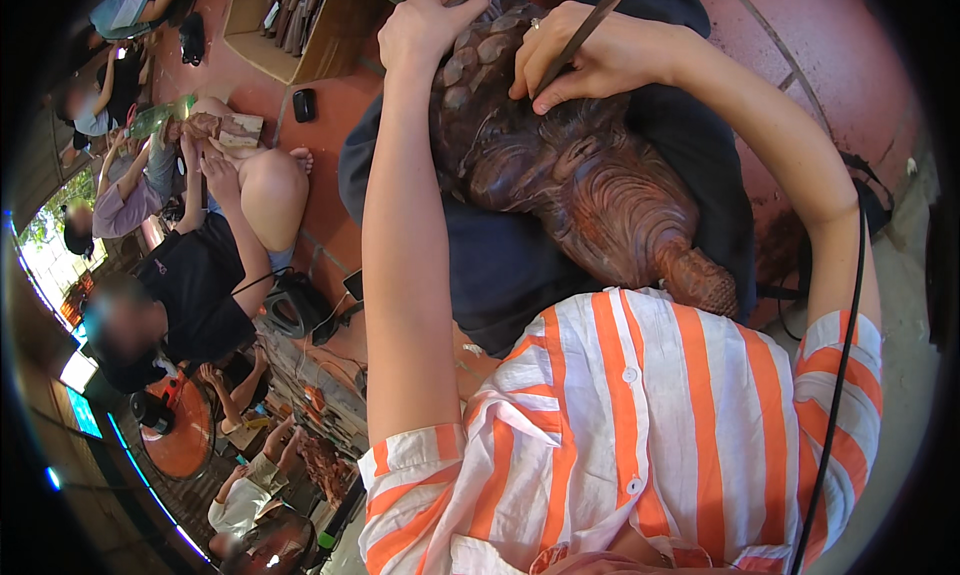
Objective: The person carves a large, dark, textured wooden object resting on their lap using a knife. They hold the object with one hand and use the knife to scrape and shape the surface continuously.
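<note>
Striped shirt (660, 405) nearest. From afar I see carved wooden figure (600, 185) across dark-clad lap (500, 275), presumably for support; left hand (432, 33) at its far end, likely steadying, finger closure unclear; right hand (590, 60) pinches thin flat tool (594, 22).

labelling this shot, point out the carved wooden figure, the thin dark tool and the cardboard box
Carved wooden figure (605, 195): head view, its swirled grooves
Thin dark tool (588, 32): head view, its shaft
Cardboard box (262, 58): head view, its side wall

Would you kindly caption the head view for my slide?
Left hand on a brown carving, right hand holding a thin tool.
</note>
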`<state>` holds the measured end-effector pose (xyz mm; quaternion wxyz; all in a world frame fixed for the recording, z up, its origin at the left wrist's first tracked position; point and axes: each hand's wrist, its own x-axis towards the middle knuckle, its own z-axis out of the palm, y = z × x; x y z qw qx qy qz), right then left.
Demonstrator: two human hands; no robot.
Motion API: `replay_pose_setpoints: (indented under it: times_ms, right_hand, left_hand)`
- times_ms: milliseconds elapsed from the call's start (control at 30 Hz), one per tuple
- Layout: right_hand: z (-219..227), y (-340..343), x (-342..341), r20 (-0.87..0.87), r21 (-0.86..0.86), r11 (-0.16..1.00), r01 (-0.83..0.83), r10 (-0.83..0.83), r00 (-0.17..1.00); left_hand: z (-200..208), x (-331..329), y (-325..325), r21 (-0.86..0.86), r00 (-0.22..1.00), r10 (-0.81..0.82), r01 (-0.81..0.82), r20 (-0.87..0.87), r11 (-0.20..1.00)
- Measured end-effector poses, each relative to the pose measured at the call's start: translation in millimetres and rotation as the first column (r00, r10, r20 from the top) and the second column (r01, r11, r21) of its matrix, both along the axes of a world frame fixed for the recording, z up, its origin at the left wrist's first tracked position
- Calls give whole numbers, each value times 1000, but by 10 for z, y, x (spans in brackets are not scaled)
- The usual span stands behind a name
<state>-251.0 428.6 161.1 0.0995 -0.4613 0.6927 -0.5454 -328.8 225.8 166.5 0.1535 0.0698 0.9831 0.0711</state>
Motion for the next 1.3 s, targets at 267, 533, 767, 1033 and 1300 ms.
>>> replay_pose_setpoints:
  times_ms: [267,533,767,1033,1300]
  right_hand:
    - [106,-5,75,-163,122,991,48,-27,986]
    - [239,-36,24,-38,165,986,19,-13,999]
    - [371,-115,60,-194,324,939,117,-55,979]
    - [212,-53,137,-97,146,981,131,-117,988]
    - [210,-70,103,32,173,972,161,-169,985]
  left_hand:
    - [-14,8,-21,16,1000,1,-1,-15,1000]
    - [3,-16,-17,-16,999,1,-1,38,1000]
    - [58,-15,12,-19,997,17,-16,73,1000]
    - [-6,-44,-35,-16,1000,-6,7,15,1000]
    - [-41,-59,-44,-31,999,0,2,53,1000]
